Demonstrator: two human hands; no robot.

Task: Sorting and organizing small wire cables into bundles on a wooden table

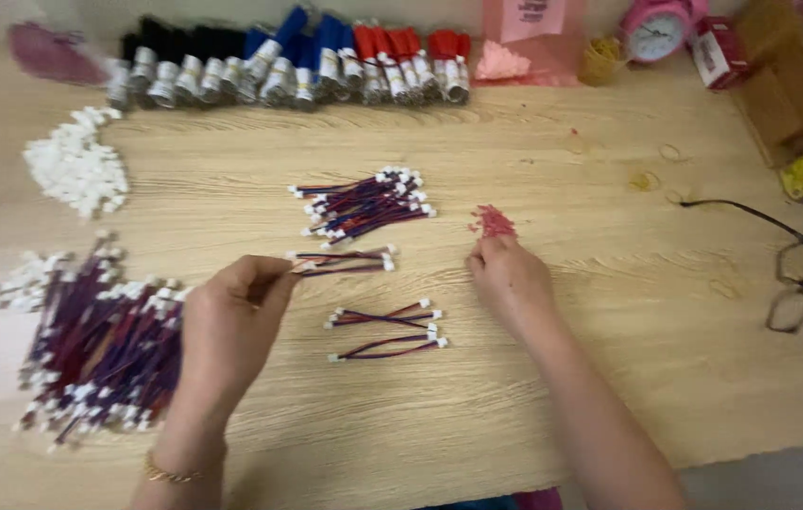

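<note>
Left hand [231, 316] pinches a small wire bundle [345, 263] by one end, just beyond the two loose harnesses [387, 331]. Light, floppy; grip mid-span, not connectors. Right hand [505, 279] fingers closed on red ties [493, 222], right of bundle.

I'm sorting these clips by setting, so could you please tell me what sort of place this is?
Probably a home or small-workshop bench for hand-assembling wire harnesses: a wooden table bearing a large pile of red-and-blue connector wires, a heap of white plastic connectors, and a row of wire spools.
</note>
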